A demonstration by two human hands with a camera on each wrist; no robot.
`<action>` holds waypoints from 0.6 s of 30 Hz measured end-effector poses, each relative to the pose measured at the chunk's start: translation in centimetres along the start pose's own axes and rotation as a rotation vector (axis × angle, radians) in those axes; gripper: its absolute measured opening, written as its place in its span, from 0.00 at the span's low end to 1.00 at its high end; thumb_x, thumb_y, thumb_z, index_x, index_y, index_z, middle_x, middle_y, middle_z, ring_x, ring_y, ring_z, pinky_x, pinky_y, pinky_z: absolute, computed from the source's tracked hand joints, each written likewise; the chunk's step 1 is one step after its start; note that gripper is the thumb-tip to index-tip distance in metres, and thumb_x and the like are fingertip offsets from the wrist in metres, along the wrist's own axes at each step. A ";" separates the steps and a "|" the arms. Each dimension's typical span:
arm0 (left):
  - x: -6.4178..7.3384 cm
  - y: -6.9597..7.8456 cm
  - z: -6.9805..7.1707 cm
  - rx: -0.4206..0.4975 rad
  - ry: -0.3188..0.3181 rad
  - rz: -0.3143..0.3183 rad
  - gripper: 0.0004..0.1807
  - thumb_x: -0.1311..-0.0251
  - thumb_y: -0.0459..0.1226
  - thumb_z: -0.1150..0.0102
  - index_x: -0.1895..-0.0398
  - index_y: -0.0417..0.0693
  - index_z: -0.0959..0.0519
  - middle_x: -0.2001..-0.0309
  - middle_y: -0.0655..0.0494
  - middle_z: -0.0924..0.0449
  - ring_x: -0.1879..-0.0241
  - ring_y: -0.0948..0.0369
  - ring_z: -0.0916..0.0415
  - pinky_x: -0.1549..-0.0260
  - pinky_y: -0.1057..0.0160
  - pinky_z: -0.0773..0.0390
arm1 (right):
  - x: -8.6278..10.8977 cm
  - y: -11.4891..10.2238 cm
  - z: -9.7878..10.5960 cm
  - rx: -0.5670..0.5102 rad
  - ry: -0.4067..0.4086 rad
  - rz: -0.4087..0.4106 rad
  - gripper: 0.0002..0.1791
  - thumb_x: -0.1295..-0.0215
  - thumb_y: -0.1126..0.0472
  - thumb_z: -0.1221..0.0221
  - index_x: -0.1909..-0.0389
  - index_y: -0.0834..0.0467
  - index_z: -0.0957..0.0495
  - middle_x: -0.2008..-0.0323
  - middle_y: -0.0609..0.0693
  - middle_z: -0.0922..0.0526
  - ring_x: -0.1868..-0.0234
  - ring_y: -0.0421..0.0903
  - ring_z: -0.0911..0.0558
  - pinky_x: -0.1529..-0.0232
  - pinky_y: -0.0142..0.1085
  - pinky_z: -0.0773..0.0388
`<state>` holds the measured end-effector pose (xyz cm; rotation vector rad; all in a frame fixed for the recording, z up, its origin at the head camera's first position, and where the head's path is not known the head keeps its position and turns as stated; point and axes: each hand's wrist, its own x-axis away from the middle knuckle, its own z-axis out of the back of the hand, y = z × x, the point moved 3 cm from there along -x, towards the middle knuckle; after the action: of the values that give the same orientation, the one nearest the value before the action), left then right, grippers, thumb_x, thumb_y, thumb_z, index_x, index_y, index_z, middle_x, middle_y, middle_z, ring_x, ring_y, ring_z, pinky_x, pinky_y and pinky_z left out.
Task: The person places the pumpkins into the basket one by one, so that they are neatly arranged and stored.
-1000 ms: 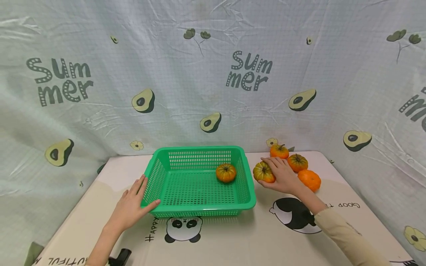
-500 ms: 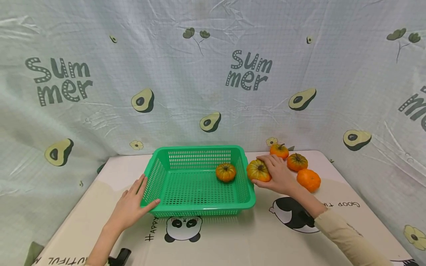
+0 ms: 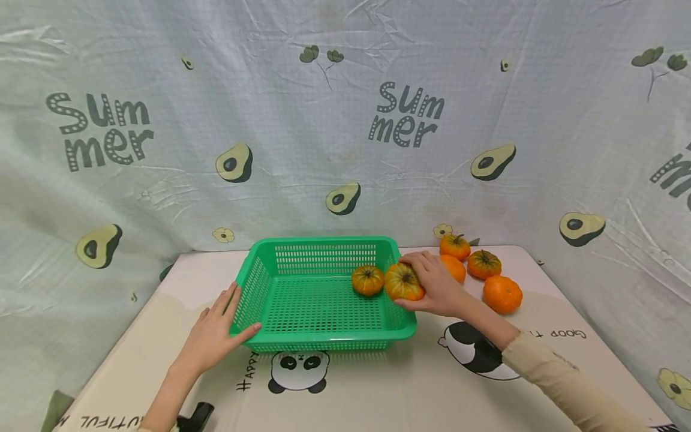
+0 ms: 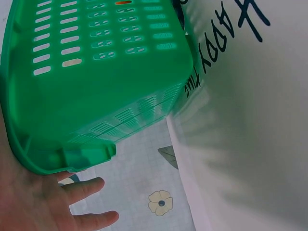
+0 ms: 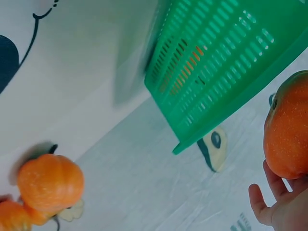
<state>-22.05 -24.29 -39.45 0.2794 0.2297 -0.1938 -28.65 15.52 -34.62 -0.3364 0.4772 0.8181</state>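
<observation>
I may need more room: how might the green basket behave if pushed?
The green basket is probably stiff: its walls stand without sagging. It seems light for its size, being so slotted. Wide and low, it would likely slide rather than tip.

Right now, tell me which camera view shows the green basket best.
The head view: it frames the green basket uncropped, floor and rim included. The left wrist view shows only a cropped corner from outside; the right wrist view, a cropped outer wall.
</observation>
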 end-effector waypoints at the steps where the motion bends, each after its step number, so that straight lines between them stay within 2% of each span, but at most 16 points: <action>1: 0.0 0.0 0.0 0.000 0.001 -0.001 0.50 0.47 0.60 0.51 0.32 0.35 0.53 0.32 0.38 0.53 0.35 0.39 0.51 0.46 0.34 0.44 | -0.2 -0.1 -0.1 0.000 -0.013 0.005 0.38 0.54 0.38 0.39 0.47 0.60 0.34 0.51 0.52 0.28 0.51 0.47 0.32 0.51 0.45 0.32; 6: 0.0 0.1 0.0 0.004 -0.001 0.000 0.49 0.47 0.60 0.51 0.32 0.35 0.52 0.32 0.38 0.53 0.35 0.39 0.51 0.46 0.34 0.45 | -1.0 -0.6 -0.8 0.001 -0.081 0.053 0.38 0.54 0.40 0.39 0.46 0.58 0.34 0.50 0.51 0.29 0.51 0.46 0.33 0.51 0.44 0.33; 13: 0.0 0.1 0.0 0.007 -0.006 0.010 0.50 0.47 0.60 0.51 0.33 0.35 0.52 0.32 0.37 0.53 0.35 0.39 0.51 0.45 0.35 0.45 | -2.0 -1.2 -1.9 -0.003 -0.146 0.135 0.37 0.51 0.36 0.42 0.46 0.57 0.35 0.50 0.49 0.30 0.50 0.44 0.34 0.52 0.42 0.35; 18: 0.0 0.1 0.0 -0.001 -0.003 0.007 0.50 0.47 0.60 0.51 0.33 0.34 0.52 0.32 0.37 0.52 0.35 0.39 0.51 0.45 0.35 0.44 | -2.3 -1.3 -3.0 0.025 -0.225 0.159 0.39 0.50 0.34 0.46 0.45 0.57 0.35 0.49 0.49 0.31 0.49 0.45 0.34 0.51 0.45 0.34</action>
<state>-22.05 -24.19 -39.40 0.2787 0.2259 -0.1872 -29.80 11.90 -35.77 -0.1819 0.3055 0.9908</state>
